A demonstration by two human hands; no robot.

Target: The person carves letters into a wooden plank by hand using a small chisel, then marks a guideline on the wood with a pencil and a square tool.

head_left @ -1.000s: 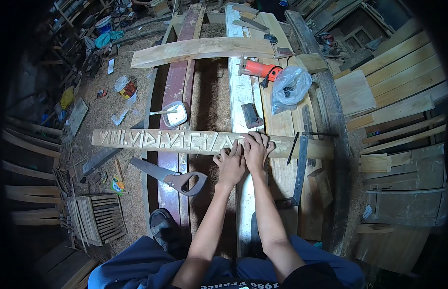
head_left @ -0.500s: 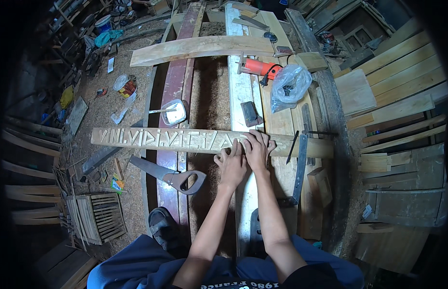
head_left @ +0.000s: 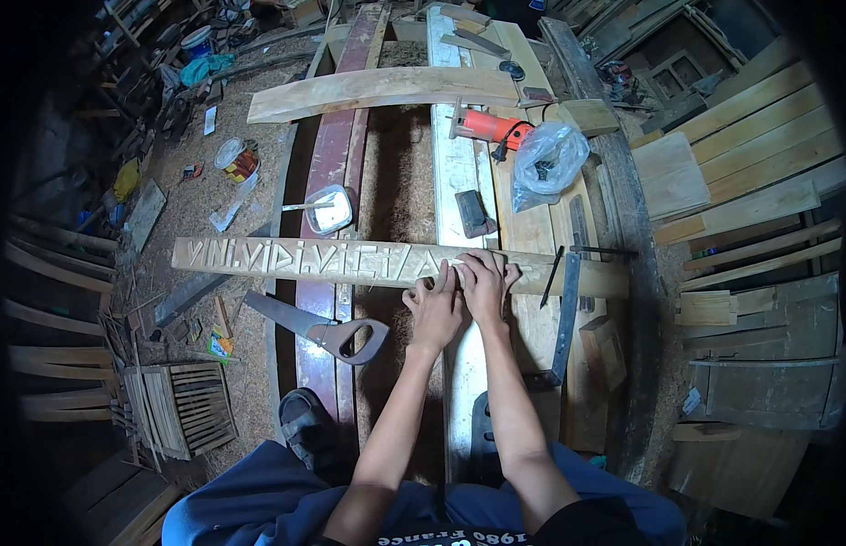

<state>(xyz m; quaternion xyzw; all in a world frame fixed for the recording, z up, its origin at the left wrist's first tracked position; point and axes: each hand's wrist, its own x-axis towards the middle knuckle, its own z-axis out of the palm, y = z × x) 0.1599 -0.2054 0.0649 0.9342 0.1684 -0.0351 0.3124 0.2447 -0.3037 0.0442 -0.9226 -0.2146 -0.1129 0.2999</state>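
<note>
A long wooden board (head_left: 350, 271) lies crosswise over the planks, with pale raised wooden letters along its left and middle part. Both my hands are on it, right of its middle. My left hand (head_left: 437, 314) has its fingers bent over the near edge, the tips pressed together by a small pale wooden letter strip (head_left: 455, 263). Close beside it, my right hand (head_left: 483, 287) curls its fingers onto the same spot from the right. The fingers partly hide the strip. A handsaw (head_left: 327, 335) lies nearer to me, left of my forearms.
Beyond the board stands a plastic tub of white paste (head_left: 330, 218) with a stick across it. A dark block (head_left: 475, 214), an orange power tool (head_left: 486, 127) and a clear plastic bag (head_left: 548, 168) lie right of it. A metal square (head_left: 566, 318) rests at right, near a black pencil-like stick (head_left: 552, 278).
My left hand has shifted very slightly to the left, its fingers still at the same letter. The right hand stays in nearly the same place on the board.
</note>
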